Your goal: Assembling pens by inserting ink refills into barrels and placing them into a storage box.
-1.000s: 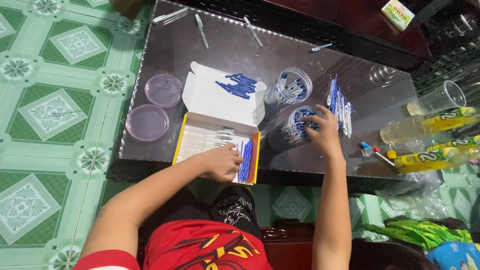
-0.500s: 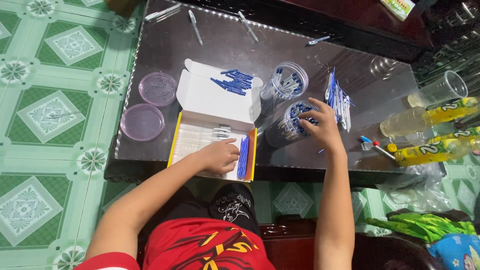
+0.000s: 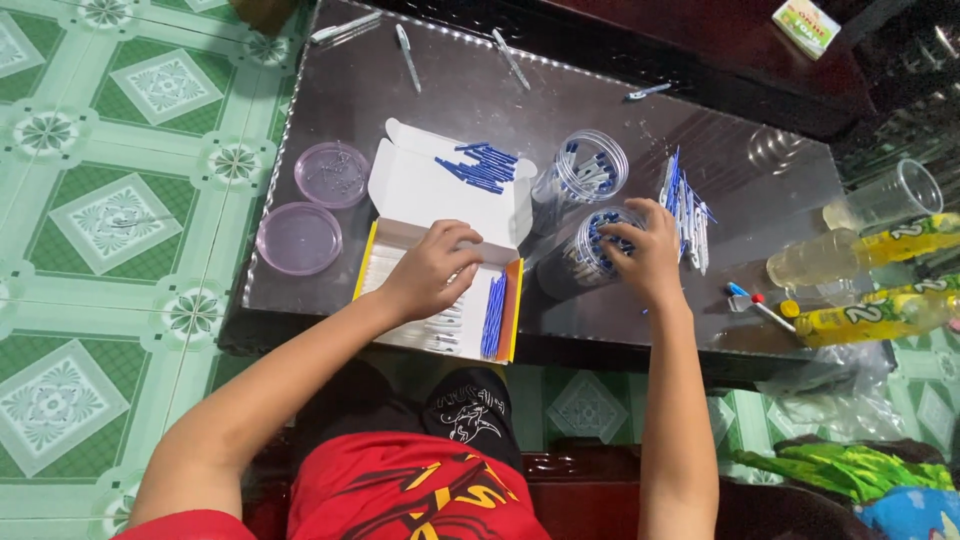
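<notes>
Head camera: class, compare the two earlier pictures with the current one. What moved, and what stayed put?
The left hand slid slightly further up inside the open box. The right hand stayed at the mouth of the nearer clear jar. Box, both jars, pink lids and bottles kept their places.

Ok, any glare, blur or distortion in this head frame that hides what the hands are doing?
Head view: sharp overall; the dark table gives soft sheen, no hard glare. Left hand in the box and right hand at the jar read clearly. Edges bow slightly from the wide lens.
</notes>
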